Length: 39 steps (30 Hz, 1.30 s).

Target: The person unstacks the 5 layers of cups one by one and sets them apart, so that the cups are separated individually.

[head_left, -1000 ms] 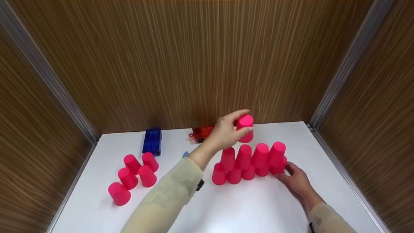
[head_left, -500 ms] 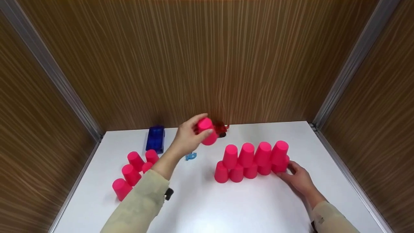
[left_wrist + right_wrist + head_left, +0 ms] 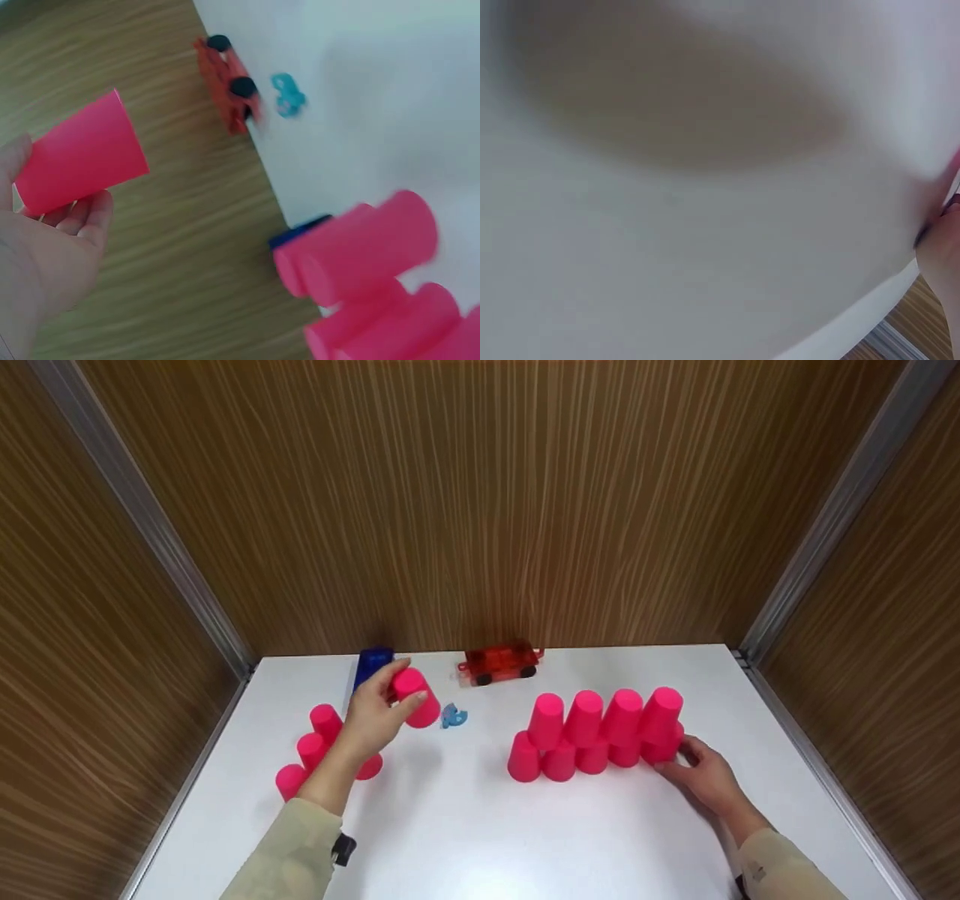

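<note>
Nearest to us, our two pale sleeves reach out over the smooth white table. Our right hand rests on the tabletop with relaxed fingers touching the end cup of the pink cup wall, just as it did a second ago; the right wrist view shows only blurred white surface and a sliver of skin, so we cannot read more from it.

The change is on the other side. Our left hand has swung away from above the wall, where it was a second ago, right across to the left half of the table, fingers and thumb curled round a single pink cup carried upside down in the air. That cup never landed on the wall's upper row; we judge it is heading back to the loose pink cups just beneath and left of the hand, so the stack looks to be coming apart rather than growing.

The cups are matte, tapered plastic, all upside down, the wall two rows high.

Further off lies a small light-blue trinket, its shape too small to make out. Beyond that, against the vertical-grained wood panel, sit a translucent red toy car with black wheels and a glossy blue block.
</note>
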{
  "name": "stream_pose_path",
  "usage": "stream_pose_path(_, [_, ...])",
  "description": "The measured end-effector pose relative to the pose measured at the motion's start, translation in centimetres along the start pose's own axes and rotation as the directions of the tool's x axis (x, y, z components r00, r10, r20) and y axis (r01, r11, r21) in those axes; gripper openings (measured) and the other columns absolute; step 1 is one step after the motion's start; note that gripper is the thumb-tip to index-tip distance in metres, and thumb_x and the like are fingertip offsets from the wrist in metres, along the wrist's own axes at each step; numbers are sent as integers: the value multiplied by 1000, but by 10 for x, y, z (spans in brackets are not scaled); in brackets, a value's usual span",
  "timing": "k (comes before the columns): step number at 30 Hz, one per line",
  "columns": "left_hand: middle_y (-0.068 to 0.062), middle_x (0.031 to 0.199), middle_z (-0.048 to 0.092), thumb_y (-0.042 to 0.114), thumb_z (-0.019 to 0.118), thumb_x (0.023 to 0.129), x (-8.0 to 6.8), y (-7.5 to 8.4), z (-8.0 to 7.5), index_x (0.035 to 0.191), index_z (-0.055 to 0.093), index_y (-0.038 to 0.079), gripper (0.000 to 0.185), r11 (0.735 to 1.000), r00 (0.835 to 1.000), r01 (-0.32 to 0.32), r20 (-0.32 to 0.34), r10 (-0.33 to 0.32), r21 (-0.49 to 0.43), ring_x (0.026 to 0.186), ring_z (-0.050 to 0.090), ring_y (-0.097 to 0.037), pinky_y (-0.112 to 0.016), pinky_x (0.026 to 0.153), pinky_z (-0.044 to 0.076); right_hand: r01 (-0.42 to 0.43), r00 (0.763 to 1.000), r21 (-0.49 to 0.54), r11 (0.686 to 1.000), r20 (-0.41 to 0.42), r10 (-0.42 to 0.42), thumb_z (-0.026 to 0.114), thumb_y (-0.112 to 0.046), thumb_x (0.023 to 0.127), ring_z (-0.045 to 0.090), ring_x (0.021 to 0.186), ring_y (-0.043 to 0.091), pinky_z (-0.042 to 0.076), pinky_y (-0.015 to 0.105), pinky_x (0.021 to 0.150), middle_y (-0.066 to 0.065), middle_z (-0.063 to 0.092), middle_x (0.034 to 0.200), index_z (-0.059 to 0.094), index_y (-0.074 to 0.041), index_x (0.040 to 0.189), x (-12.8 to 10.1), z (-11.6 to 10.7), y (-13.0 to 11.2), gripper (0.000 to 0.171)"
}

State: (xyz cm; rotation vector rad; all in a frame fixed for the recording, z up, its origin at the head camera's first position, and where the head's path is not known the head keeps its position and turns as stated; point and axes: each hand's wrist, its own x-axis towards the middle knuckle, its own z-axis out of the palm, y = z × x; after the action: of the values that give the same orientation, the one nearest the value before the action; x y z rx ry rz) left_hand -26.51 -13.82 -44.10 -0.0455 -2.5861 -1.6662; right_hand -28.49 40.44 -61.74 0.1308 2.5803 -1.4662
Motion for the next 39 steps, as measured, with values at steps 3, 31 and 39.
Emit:
stream_pose_path(3, [-8,153,52,29,81,96,-4,-11,-7,159,46,23,72,998,998,63,-17,-63,0,138,52,-30,-48,102,57,-11,1000,1,1000,4,11,80,-44,95,25,155,52,36,62,119,25,31,168,31,-6,166,-1,-2,1,94])
stream_pose_path(31, [-17,149,58,21,80,97,-88,-90,-55,155,51,8,66,987,981,143,-144,-133,66,135,57,-35,-45,108,53,1,1000,0,1000,8,-1,80,-44,96,25,155,51,38,60,118,25,31,168,32,-6,165,-11,-6,-2,92])
stream_pose_path(39, [-16,150,53,25,80,98,-90,-102,-50,158,47,13,69,964,961,257,-127,-247,67,137,51,-37,-50,108,53,7,999,-40,999,34,-6,81,-45,95,31,151,52,44,57,115,26,36,163,36,-5,162,-9,-10,-3,90])
